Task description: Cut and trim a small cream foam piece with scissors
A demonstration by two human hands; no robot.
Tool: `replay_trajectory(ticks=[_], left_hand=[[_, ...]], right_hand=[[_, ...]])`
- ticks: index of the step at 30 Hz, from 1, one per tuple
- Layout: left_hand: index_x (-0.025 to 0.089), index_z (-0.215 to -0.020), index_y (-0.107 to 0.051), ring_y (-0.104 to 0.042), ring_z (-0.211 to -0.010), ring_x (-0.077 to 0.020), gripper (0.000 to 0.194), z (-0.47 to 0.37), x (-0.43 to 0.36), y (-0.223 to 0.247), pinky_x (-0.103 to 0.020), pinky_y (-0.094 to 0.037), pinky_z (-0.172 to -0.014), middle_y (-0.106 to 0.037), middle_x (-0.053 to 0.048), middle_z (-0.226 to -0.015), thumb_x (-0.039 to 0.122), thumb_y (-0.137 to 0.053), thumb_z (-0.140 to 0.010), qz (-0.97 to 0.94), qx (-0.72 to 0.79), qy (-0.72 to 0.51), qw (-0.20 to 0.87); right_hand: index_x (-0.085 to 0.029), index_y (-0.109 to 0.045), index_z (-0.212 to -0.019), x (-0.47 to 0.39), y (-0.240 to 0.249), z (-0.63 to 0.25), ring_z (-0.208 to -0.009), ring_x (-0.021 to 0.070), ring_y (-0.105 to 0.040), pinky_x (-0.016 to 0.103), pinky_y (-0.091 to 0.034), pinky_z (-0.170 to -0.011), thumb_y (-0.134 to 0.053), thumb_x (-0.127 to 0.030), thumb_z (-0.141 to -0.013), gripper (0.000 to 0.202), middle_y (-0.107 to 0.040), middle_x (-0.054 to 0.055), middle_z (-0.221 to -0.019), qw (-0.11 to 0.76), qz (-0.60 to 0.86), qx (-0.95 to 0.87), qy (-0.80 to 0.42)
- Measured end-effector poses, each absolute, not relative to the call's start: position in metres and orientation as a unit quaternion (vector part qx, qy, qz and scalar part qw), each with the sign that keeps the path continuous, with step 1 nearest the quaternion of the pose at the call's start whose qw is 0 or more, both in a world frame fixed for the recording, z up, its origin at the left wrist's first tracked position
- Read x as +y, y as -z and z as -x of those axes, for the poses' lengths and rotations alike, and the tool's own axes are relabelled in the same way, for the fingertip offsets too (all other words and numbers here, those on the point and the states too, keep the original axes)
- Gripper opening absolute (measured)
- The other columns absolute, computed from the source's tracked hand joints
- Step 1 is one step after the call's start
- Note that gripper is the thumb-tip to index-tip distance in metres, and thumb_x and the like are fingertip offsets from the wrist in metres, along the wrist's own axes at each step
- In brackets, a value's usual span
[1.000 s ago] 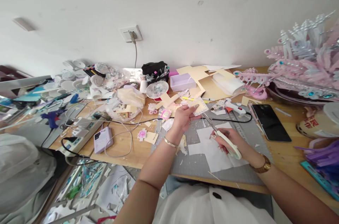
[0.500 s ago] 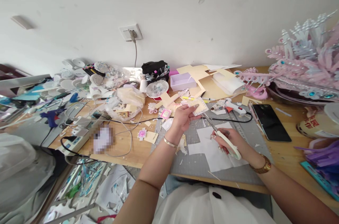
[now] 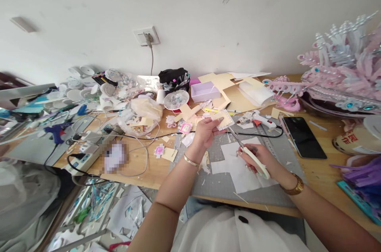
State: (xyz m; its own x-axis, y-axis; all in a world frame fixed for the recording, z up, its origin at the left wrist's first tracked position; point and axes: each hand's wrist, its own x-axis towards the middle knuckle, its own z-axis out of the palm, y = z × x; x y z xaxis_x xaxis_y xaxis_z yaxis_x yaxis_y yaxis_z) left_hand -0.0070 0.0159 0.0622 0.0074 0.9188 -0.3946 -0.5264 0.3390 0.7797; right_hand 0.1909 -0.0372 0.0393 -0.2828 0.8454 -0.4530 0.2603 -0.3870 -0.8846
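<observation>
Pinched in my left hand [image 3: 207, 131] is a small cream card piece [image 3: 224, 119] with a scalloped, dotted edge. My right hand [image 3: 253, 158] grips white-handled scissors [image 3: 258, 168], whose blades point up and left to the lower edge of the card. Whether the blades touch the card I cannot make out. Below both hands, white paper [image 3: 235, 164] lies on a grey cutting mat [image 3: 208, 184] among small paper scraps. Left of my left hand lie a pink-framed cutout [image 3: 186, 127] and a pink and white cutout [image 3: 159, 150].
A white glue gun [image 3: 264, 120] with a black cord lies behind the mat. To the right are a black phone [image 3: 304, 137] and a pile of pink and silver crowns [image 3: 342, 73]. A purple box [image 3: 205, 92] and a power strip [image 3: 85, 156] stand further left.
My hands, the card and the scissors stay almost in place. The view has shifted very slightly, and the grey-white cloth at the far left has dropped lower.
</observation>
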Motion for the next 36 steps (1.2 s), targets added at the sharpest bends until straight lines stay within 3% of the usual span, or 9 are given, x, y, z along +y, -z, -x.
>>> replay_trajectory(ticks=[17,24,29,34,36], left_hand=[[0.013,-0.073,-0.069,-0.065,-0.065,-0.013,0.027,0.006,0.015,-0.064,-0.036,-0.062,-0.077,-0.07,-0.002,-0.074,0.023,-0.092,-0.063,-0.209,0.458,-0.537,0.676],[0.014,-0.072,-0.068,-0.063,-0.063,-0.0122,0.029,0.006,0.015,-0.064,-0.036,-0.063,-0.076,-0.068,0.0,-0.069,0.023,-0.093,-0.061,-0.211,0.451,-0.545,0.675],[0.013,-0.069,-0.064,-0.061,-0.06,-0.0108,0.028,0.013,0.021,-0.064,-0.041,-0.063,-0.082,-0.063,0.003,-0.062,0.019,-0.091,-0.063,-0.187,0.458,-0.571,0.655],[0.012,-0.075,-0.067,-0.067,-0.069,-0.0129,0.022,0.016,0.023,-0.066,-0.039,-0.062,-0.086,-0.071,-0.002,-0.074,0.013,-0.087,-0.066,-0.17,0.456,-0.579,0.654],[0.012,-0.077,-0.068,-0.068,-0.07,-0.0125,0.021,0.015,0.023,-0.066,-0.037,-0.062,-0.086,-0.073,-0.002,-0.076,0.011,-0.086,-0.067,-0.163,0.447,-0.579,0.662]], right_hand=[[-0.021,-0.063,-0.072,-0.036,-0.032,-0.195,-0.034,0.0109,-0.046,0.022,-0.033,-0.035,-0.075,-0.053,-0.069,0.034,-0.052,-0.006,-0.044,0.227,0.538,-0.515,-0.627],[-0.021,-0.064,-0.07,-0.035,-0.042,-0.19,-0.033,0.0099,-0.043,0.022,-0.031,-0.034,-0.08,-0.055,-0.062,0.038,-0.051,-0.007,-0.042,0.218,0.548,-0.512,-0.624],[-0.02,-0.065,-0.074,-0.034,-0.046,-0.189,-0.034,0.0084,-0.045,0.021,-0.034,-0.034,-0.083,-0.059,-0.057,0.046,-0.056,-0.006,-0.047,0.238,0.539,-0.497,-0.637],[-0.019,-0.065,-0.08,-0.035,-0.036,-0.192,-0.035,0.0083,-0.047,0.021,-0.036,-0.035,-0.08,-0.055,-0.063,0.042,-0.06,-0.005,-0.05,0.248,0.526,-0.502,-0.64],[-0.019,-0.067,-0.085,-0.034,-0.028,-0.194,-0.038,0.0104,-0.053,0.023,-0.043,-0.039,-0.08,-0.053,-0.066,0.041,-0.067,-0.002,-0.058,0.258,0.512,-0.515,-0.637]])
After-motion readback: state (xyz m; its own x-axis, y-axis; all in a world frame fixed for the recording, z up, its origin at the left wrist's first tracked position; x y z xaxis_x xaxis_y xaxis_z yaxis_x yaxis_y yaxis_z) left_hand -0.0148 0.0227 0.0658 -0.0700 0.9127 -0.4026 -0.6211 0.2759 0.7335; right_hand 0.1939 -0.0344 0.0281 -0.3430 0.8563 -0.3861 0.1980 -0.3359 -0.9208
